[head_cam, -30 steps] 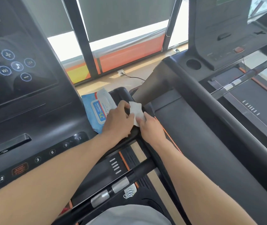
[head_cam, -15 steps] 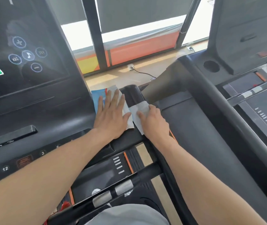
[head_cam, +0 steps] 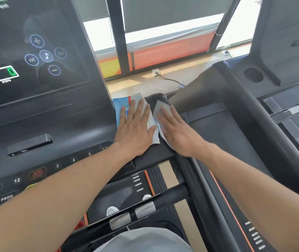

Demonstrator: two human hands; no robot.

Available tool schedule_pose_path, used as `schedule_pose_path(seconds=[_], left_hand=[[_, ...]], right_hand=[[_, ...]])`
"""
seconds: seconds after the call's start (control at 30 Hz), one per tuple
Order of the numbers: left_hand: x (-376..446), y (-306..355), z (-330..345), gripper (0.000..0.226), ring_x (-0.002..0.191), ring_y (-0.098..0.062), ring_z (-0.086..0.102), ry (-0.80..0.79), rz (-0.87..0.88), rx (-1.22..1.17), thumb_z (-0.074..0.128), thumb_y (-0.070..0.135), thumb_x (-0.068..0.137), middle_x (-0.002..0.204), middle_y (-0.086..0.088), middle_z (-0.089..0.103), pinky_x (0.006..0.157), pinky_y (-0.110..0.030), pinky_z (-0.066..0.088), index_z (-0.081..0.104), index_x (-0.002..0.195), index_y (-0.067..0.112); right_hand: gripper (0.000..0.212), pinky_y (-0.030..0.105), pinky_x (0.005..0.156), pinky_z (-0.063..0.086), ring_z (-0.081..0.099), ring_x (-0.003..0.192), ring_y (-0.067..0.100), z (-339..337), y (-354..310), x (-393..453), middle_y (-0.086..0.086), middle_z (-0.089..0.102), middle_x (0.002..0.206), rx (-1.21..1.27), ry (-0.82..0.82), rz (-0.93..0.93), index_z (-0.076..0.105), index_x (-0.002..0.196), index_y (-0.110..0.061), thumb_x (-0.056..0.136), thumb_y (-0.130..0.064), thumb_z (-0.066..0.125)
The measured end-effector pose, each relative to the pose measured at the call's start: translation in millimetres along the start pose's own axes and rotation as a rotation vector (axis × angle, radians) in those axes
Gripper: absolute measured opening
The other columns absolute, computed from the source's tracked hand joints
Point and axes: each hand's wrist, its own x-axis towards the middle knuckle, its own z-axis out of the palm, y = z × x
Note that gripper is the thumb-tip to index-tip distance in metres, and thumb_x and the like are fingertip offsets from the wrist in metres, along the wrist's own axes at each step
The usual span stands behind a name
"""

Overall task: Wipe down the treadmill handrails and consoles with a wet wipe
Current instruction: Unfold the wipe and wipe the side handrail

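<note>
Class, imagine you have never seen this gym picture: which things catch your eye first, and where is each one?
Two flat hands meet at the centre: the left hand presses on a blue wipe packet, and the right hand presses a white wet wipe onto the black treadmill handrail. At upper left, the console screen glows with round music icons.

Flat hands (head_cam: 136, 128) press wipe (head_cam: 160, 113) and wipe pack (head_cam: 120, 106).

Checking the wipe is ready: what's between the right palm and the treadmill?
In the head view, the white wet wipe lies flat under the right hand.
</note>
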Motion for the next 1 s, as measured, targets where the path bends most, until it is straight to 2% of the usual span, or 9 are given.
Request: schedule_pose_path(seconds=[0.13, 0.27, 0.37, 0.43, 0.53, 0.6, 0.73, 0.87, 1.0], left_hand=[[1.4, -0.6, 0.5, 0.071, 0.153, -0.027, -0.025, -0.002, 0.006, -0.005, 0.018, 0.053, 0.105, 0.168, -0.004, -0.019, 0.124, -0.052, -0.009, -0.006, 0.162, 0.017], [0.3, 0.2, -0.6, 0.071, 0.153, -0.027, -0.024, -0.003, 0.007, 0.006, 0.018, 0.053, 0.105, 0.168, -0.003, -0.018, 0.124, -0.052, -0.008, -0.006, 0.162, 0.017], [1.9, 0.2, -3.6, 0.071, 0.153, -0.026, -0.024, -0.01, 0.001, -0.002, 0.018, 0.053, 0.105, 0.168, -0.003, -0.018, 0.124, -0.052, -0.009, -0.006, 0.162, 0.017], [2.0, 0.1, -4.2, 0.071, 0.153, -0.026, -0.024, -0.021, -0.001, 0.006, 0.017, 0.053, 0.105, 0.168, -0.003, -0.019, 0.124, -0.052, -0.008, -0.006, 0.162, 0.017], [0.1, 0.2, -3.6, 0.071, 0.152, -0.026, -0.025, -0.046, -0.002, 0.004, 0.018, 0.053, 0.105, 0.168, -0.003, -0.02, 0.124, -0.052, -0.008, -0.007, 0.162, 0.017], [0.9, 0.7, -6.2, 0.072, 0.153, -0.025, -0.024, -0.053, -0.007, -0.026, 0.02, 0.053, 0.105, 0.168, -0.003, -0.019, 0.124, -0.052, -0.009, -0.005, 0.162, 0.017], [2.2, 0.2, -16.7, 0.07, 0.155, -0.022, -0.017, -0.051, -0.015, -0.145, 0.032, 0.05, 0.105, 0.17, -0.002, -0.011, 0.125, -0.049, -0.009, 0.006, 0.162, 0.017], [-9.8, -3.8, -21.2, 0.059, 0.157, -0.02, -0.005, 0.063, 0.021, -0.208, 0.036, 0.037, 0.107, 0.17, -0.004, 0.006, 0.126, -0.043, -0.004, 0.022, 0.16, 0.018], [-29.7, -15.6, -18.6, 0.047, 0.154, -0.024, 0.021, 0.192, 0.129, -0.167, 0.052, 0.024, 0.1, 0.16, -0.006, 0.038, 0.127, -0.042, 0.005, 0.051, 0.146, 0.016]], right_hand=[[0.057, 0.051, 0.128, 0.007, 0.003, 0.158, 0.029, 7.6, -11.1, -39.3, 0.015, 0.019, 0.167, 0.005, -0.021, -0.017, 0.019, 0.159, 0.002, 0.111, -0.029, 0.02], [0.072, 0.052, 0.127, 0.004, -0.006, 0.157, 0.037, 5.9, 7.6, 24.2, 0.022, 0.004, 0.168, 0.077, -0.08, 0.119, 0.012, 0.16, 0.002, 0.104, -0.043, 0.006], [0.082, 0.056, 0.126, 0.006, -0.014, 0.156, 0.036, 5.9, 22.5, 76.3, 0.012, -0.005, 0.171, 0.076, -0.14, 0.222, 0.003, 0.163, -0.01, 0.095, -0.056, -0.003], [0.076, 0.058, 0.125, 0.006, -0.013, 0.156, 0.037, 5.2, 22.7, 78.2, 0.013, -0.001, 0.171, 0.029, -0.13, 0.184, 0.009, 0.163, -0.01, 0.097, -0.049, 0.005], [0.056, 0.055, 0.126, 0.007, -0.003, 0.156, 0.035, 9.4, 4.5, 17.9, 0.021, 0.018, 0.165, 0.008, 0.038, 0.035, 0.028, 0.157, 0.002, 0.107, -0.024, 0.03], [0.058, 0.049, 0.128, 0.005, -0.007, 0.157, 0.032, 13.3, -15.8, -35.2, 0.012, 0.01, 0.17, 0.034, 0.03, 0.1, 0.022, 0.161, -0.006, 0.111, -0.036, 0.019], [0.062, 0.038, 0.128, 0.005, -0.011, 0.157, 0.022, 18.5, -27.4, -84.7, -0.005, -0.002, 0.171, -0.011, -0.028, 0.17, 0.011, 0.164, -0.02, 0.109, -0.047, 0.02], [0.065, 0.035, 0.128, 0.004, -0.008, 0.157, 0.017, 20.7, -36.1, -62.5, -0.005, -0.01, 0.17, 0.117, 0.005, 0.463, -0.006, 0.163, -0.02, 0.109, -0.049, 0.017], [0.066, 0.045, 0.127, 0.013, 0.007, 0.157, 0.03, 43.1, -81.5, -71.4, 0.01, 0.014, 0.17, -0.059, 0.1, 0.476, 0.018, 0.161, -0.006, 0.107, -0.043, 0.025]])
